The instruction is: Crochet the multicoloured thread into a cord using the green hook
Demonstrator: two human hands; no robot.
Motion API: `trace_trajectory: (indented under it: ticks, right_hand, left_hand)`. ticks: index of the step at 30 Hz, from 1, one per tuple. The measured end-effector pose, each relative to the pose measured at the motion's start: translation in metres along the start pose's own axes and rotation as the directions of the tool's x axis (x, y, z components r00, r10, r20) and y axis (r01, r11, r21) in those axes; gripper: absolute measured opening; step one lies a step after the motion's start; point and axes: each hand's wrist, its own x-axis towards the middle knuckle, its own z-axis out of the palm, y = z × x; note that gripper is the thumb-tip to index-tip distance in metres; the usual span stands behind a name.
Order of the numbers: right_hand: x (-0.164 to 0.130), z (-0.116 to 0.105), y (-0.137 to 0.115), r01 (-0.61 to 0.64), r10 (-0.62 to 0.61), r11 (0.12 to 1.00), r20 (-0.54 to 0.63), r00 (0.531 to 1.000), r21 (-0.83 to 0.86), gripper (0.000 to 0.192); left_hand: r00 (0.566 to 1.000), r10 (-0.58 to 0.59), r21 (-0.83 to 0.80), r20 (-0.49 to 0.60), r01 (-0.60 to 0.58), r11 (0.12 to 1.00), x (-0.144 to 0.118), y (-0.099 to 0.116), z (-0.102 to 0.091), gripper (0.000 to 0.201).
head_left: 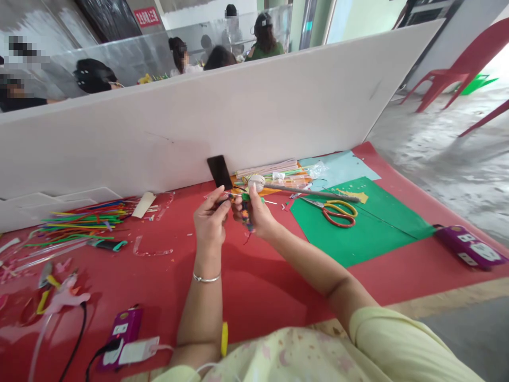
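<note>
Right hand [259,213] around piece [245,213] (multicoloured)

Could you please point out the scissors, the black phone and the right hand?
Scissors [324,206], head view: where handles meet blades.
Black phone [219,172], head view: middle of its dark face.
Right hand [259,213], head view: near the thumb's base.

Around the centre of the frame, one left hand [210,216], one right hand [259,215], one multicoloured piece [245,213], one silver bracelet [207,278], one black phone-like slab [219,171]. Right of centre, one pair of scissors [324,206], one green sheet [330,244], one pale blue sheet [345,164]. At left, one pink glue gun [66,298], one cutter knife [107,244], coloured sticks [87,220] too overlapped to count. Two purple boxes [121,324], one lower left, one far right. Upper right, at least one red chair [449,76].
</note>
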Motion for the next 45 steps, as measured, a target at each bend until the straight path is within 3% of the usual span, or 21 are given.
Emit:
trace_trajectory:
  ticks: [3, 6, 13, 18, 23, 28, 33, 45]
  right_hand:
    - [0.010, -0.012, -0.016, -0.157, 0.162, 0.987, 0.221, 0.962, -0.039, 0.072]
    - [0.025, -0.027, -0.031, -0.211, 0.245, 0.967, 0.296, 0.923, -0.143, 0.071]
    - [0.051, -0.052, -0.048, -0.166, 0.330, 0.918, 0.461, 0.824, -0.360, 0.062]
    - [0.056, -0.055, -0.057, -0.114, 0.369, 0.870, 0.478, 0.797, -0.481, 0.053]
    - [0.059, -0.056, -0.068, -0.144, 0.419, 0.842, 0.464, 0.781, -0.520, 0.039]
    - [0.058, -0.055, -0.074, -0.185, 0.467, 0.814, 0.431, 0.772, -0.550, 0.040]
    - [0.054, -0.048, -0.077, -0.149, 0.461, 0.813, 0.465, 0.755, -0.563, 0.042]
    - [0.050, -0.038, -0.077, -0.114, 0.441, 0.777, 0.407, 0.800, -0.619, 0.044]
  left_hand:
    - [0.991, -0.117, -0.092, 0.057, 0.122, 0.988, 0.000, 0.012, 0.001, 0.033]
    - [0.986, -0.149, -0.071, 0.079, 0.154, 0.985, -0.002, 0.022, 0.004, 0.026]
    - [0.981, -0.143, 0.007, 0.130, 0.143, 0.990, -0.006, 0.027, 0.007, 0.025]
    - [0.977, -0.139, 0.015, 0.161, 0.139, 0.990, -0.007, 0.030, 0.007, 0.023]
    - [0.972, -0.108, 0.056, 0.207, 0.099, 0.994, -0.008, 0.032, 0.004, 0.019]
    - [0.975, -0.084, 0.145, 0.207, 0.054, 0.988, -0.009, 0.031, 0.000, 0.018]
    - [0.975, -0.080, 0.188, 0.207, 0.041, 0.981, -0.008, 0.031, -0.004, 0.019]
    - [0.977, -0.100, 0.157, 0.187, 0.071, 0.985, -0.008, 0.033, -0.007, 0.023]
